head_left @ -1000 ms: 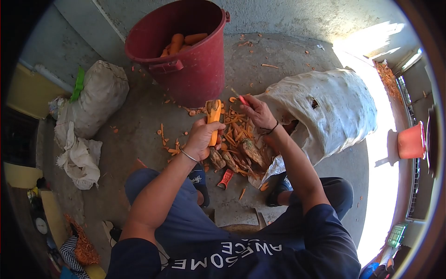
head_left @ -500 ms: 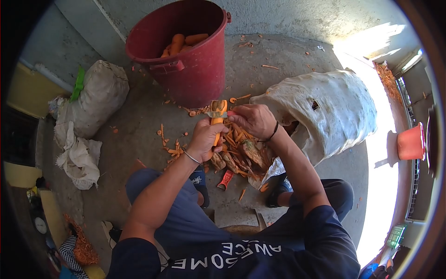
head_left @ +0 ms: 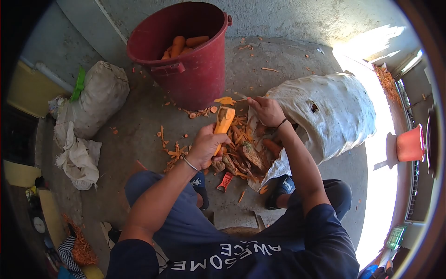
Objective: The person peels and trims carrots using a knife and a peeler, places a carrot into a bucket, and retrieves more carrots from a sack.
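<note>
My left hand (head_left: 207,145) is wrapped round a peeled carrot (head_left: 224,123), its top end tilted up and showing a brownish patch. My right hand (head_left: 267,112) is closed on a knife (head_left: 241,95), whose blade points left, up and away from the carrot; its handle is mostly hidden in my fingers. A cut-off piece of carrot (head_left: 226,100) shows just above the carrot's end, left of the blade. Under both hands lies a heap of carrot peelings (head_left: 239,149) with brown, unpeeled pieces among them. A red peeler (head_left: 225,182) rests on the floor between my feet.
A large red bucket (head_left: 197,79) holding carrots stands ahead, near the wall. To the right lies a big white sack (head_left: 325,111), its mouth toward the heap. Another full sack (head_left: 100,93) leans at left. A smaller orange-red bucket (head_left: 410,143) is at far right.
The knife blade has left the carrot, and my right hand has moved up and right with it. A piece has come off the carrot's end. My left hand keeps its hold.
</note>
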`<control>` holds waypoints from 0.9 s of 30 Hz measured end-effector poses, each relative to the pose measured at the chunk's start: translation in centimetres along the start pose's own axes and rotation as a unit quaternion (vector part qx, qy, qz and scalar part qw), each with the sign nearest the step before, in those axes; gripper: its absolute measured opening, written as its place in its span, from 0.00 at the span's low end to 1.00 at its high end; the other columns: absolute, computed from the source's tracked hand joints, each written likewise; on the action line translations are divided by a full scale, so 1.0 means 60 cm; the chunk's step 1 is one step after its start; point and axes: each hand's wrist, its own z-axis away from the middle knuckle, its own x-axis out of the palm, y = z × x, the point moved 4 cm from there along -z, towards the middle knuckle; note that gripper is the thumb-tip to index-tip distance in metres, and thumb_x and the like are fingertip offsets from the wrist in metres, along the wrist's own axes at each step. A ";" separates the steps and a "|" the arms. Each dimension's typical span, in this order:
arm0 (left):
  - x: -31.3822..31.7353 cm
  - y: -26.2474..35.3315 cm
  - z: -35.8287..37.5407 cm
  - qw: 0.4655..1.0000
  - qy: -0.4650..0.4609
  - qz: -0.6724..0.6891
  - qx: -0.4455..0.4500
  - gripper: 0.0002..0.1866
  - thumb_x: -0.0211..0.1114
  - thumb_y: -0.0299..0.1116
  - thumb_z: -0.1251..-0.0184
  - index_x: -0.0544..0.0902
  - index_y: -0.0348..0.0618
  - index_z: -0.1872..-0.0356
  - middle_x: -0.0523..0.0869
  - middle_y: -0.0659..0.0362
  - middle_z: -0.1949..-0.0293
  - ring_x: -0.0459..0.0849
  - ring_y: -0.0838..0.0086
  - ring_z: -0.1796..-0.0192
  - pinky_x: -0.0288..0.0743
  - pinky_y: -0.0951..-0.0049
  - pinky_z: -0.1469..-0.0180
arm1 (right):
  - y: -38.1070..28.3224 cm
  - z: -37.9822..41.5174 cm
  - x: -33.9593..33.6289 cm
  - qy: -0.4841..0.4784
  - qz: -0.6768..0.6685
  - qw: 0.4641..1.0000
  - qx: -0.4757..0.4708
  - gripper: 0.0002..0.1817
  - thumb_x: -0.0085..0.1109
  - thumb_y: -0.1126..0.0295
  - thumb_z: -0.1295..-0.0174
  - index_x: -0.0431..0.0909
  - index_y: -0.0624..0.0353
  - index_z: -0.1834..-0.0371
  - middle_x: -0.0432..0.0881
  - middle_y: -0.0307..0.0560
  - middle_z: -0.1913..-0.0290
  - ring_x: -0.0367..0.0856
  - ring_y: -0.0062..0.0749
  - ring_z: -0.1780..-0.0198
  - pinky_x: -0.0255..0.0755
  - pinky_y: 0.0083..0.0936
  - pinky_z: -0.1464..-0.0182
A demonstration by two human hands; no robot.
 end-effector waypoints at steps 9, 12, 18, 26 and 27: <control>-0.007 0.003 -0.017 0.996 0.058 0.043 0.044 0.20 0.70 0.21 0.36 0.74 0.38 0.45 0.81 0.58 0.66 0.77 0.79 0.81 0.68 0.75 0.85 | -0.063 0.026 0.006 -0.066 -0.078 0.989 -0.108 0.28 0.65 0.46 0.26 0.89 0.67 0.55 0.88 0.58 0.70 0.90 0.47 0.67 0.79 0.37 0.62; -0.007 0.007 -0.016 0.996 0.045 0.045 0.061 0.18 0.70 0.21 0.36 0.76 0.40 0.47 0.82 0.60 0.66 0.76 0.81 0.81 0.68 0.76 0.84 | -0.096 0.036 0.006 -0.090 -0.060 0.979 -0.171 0.24 0.66 0.48 0.26 0.89 0.63 0.53 0.87 0.56 0.69 0.87 0.45 0.69 0.76 0.38 0.65; -0.014 -0.001 -0.019 0.992 0.081 0.052 0.086 0.06 0.67 0.25 0.34 0.84 0.41 0.57 0.82 0.65 0.70 0.73 0.86 0.80 0.63 0.80 0.83 | -0.144 0.055 0.025 -0.097 -0.033 0.973 -0.207 0.21 0.64 0.47 0.26 0.91 0.55 0.56 0.88 0.55 0.70 0.88 0.53 0.66 0.79 0.44 0.62; -0.019 -0.021 -0.019 0.986 0.107 0.001 0.126 0.04 0.66 0.26 0.33 0.86 0.36 0.65 0.83 0.63 0.72 0.72 0.87 0.82 0.59 0.80 0.84 | -0.150 0.062 0.028 -0.092 -0.021 0.971 -0.218 0.25 0.60 0.45 0.25 0.89 0.58 0.61 0.87 0.56 0.72 0.87 0.56 0.67 0.78 0.47 0.63; -0.014 -0.019 -0.016 0.986 0.107 0.000 0.125 0.04 0.66 0.26 0.33 0.86 0.36 0.65 0.83 0.63 0.72 0.72 0.87 0.82 0.59 0.80 0.84 | -0.147 0.064 0.032 -0.095 -0.018 0.972 -0.214 0.26 0.60 0.45 0.24 0.89 0.59 0.61 0.86 0.56 0.72 0.87 0.57 0.68 0.78 0.47 0.64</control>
